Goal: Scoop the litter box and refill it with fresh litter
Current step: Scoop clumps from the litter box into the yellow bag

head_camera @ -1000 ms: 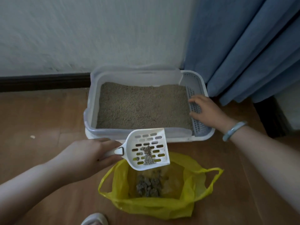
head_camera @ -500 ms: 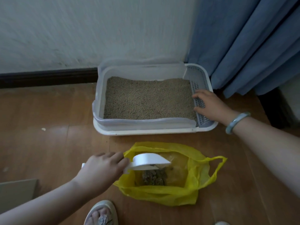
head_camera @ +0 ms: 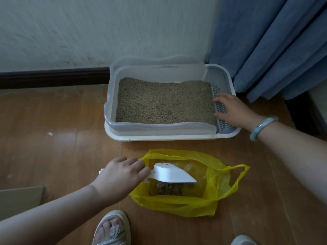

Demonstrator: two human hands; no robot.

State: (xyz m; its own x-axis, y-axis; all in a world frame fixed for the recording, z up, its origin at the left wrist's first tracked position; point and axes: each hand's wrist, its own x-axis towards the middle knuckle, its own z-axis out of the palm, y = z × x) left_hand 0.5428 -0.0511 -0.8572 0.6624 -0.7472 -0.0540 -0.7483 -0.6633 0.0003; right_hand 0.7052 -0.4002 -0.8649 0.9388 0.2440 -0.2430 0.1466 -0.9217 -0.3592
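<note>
Since 1 s ago we've rolled the scoop [head_camera: 169,174] over: it was face-up w/ clumps on it, just near of the box rim. Now it's back-up, open face down over the mouth of the yellow bag [head_camera: 177,207], and the clumps [head_camera: 168,189] sit at the bag's bottom; vs 0.5 s ago hardly any change. Our left grip [head_camera: 122,175] is closed round the scoop's handle, knuckles up, so the tool is held in the air, not resting on anything we can make out. Its long axis runs approx left-right, handle at the left in our grip, blade tip pointing right and a touch near. Our right grip [head_camera: 231,110] hasn't budged: fingers loosely spread, resting on the grey grate [head_camera: 217,80] at the right end of the litter box [head_camera: 159,137], wrapped round nothing as far as we can tell, prob. just steadying it. Key relation for the next move: the litter [head_camera: 162,101] lies far of the scoop, across the box's near wall, and the box's long axis is also left-right, i.e. roughly parallel to the blade. Our guess: the dump is done, so we'd flip the blade face-up again and carry it far-ward over that wall for another pass, or else start the refill. We can't identify any fresh-litter container in view. Bag stands on the wood floor [head_camera: 53,138] just near of the box, not touching it.
</note>
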